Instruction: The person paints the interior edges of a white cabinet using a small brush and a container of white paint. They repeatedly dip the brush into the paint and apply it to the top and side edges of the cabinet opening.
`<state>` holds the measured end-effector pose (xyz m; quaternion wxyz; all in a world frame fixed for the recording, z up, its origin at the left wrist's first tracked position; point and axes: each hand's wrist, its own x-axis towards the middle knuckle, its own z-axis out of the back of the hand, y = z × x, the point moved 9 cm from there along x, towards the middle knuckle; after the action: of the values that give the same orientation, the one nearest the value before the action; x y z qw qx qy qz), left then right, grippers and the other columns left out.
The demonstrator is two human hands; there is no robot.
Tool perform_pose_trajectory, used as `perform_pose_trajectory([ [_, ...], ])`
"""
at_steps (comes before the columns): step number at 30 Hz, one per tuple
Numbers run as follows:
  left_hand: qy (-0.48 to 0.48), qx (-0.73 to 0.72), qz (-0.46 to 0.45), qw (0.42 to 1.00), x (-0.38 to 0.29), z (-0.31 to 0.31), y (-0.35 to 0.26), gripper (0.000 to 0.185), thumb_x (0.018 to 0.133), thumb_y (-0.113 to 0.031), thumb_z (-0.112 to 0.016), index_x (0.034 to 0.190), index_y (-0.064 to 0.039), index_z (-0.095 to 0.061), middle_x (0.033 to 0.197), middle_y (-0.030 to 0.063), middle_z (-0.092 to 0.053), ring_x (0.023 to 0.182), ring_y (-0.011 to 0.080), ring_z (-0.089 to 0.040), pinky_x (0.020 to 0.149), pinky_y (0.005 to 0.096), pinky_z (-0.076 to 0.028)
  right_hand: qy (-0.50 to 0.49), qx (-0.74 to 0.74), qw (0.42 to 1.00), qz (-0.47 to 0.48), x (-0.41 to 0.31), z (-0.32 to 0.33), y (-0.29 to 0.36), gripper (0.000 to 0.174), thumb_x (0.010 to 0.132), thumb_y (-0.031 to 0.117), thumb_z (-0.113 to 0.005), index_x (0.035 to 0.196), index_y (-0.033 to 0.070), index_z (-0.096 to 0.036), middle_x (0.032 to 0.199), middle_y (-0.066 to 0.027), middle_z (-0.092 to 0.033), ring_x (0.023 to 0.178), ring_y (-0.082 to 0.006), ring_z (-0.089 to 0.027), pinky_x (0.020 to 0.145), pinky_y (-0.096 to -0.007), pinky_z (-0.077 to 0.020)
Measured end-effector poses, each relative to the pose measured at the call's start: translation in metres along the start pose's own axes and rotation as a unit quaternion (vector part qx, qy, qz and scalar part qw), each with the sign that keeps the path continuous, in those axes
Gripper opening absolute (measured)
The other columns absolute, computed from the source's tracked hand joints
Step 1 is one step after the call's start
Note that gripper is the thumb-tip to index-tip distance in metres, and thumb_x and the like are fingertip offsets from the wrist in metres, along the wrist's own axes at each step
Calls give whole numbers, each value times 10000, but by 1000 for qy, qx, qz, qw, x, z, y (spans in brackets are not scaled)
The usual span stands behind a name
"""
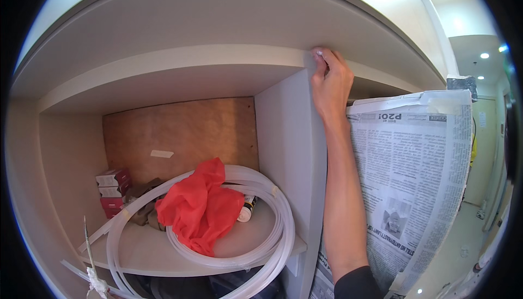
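Observation:
My right hand (333, 74) is raised to the pale front rail (245, 56) of the cabinet, its fingertips against the rail beside the upright divider (300, 135). A small white bit shows at the fingertips; what it is cannot be told. At the bottom left, a thin pointed tool (88, 242) stands upright with crumpled white material (97, 283) around its lower part; a trace of fingers shows below it at the picture's edge, too little to tell the left hand's grip. On the shelf, a red cloth (202, 209) lies over a coil of translucent white tubing (282, 217).
Small red and white boxes (113, 188), brown cloth (149, 217) and a white-capped tube (246, 211) are on the shelf. A panel covered with taped newspaper (408, 168) stands right of my forearm. The tubing overhangs the shelf's front edge.

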<state>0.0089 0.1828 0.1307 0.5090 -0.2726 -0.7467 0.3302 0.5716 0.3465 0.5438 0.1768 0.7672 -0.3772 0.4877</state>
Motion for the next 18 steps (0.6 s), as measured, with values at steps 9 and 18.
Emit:
perform_pose_trajectory([
  [9,-5,5,6,1000,-4,1,2,353,1014,-397,-639,1237,-124,-641,1118,69,-674,984,243,-682,800,401,-572,9,-33,999,28,-3,-7,3,184,930,-17,-643,1009,32,-802,966,-147,-724,846,-372,-695,792,-443,-549],
  [18,1,1,8,1000,-10,-5,2,358,1014,-401,-636,1239,-123,-641,1126,73,-673,991,248,-681,809,409,-571,0,-32,999,-20,-1,1,2,106,923,-32,-619,986,-4,-699,933,-168,-707,847,-397,-688,787,-466,-536],
])
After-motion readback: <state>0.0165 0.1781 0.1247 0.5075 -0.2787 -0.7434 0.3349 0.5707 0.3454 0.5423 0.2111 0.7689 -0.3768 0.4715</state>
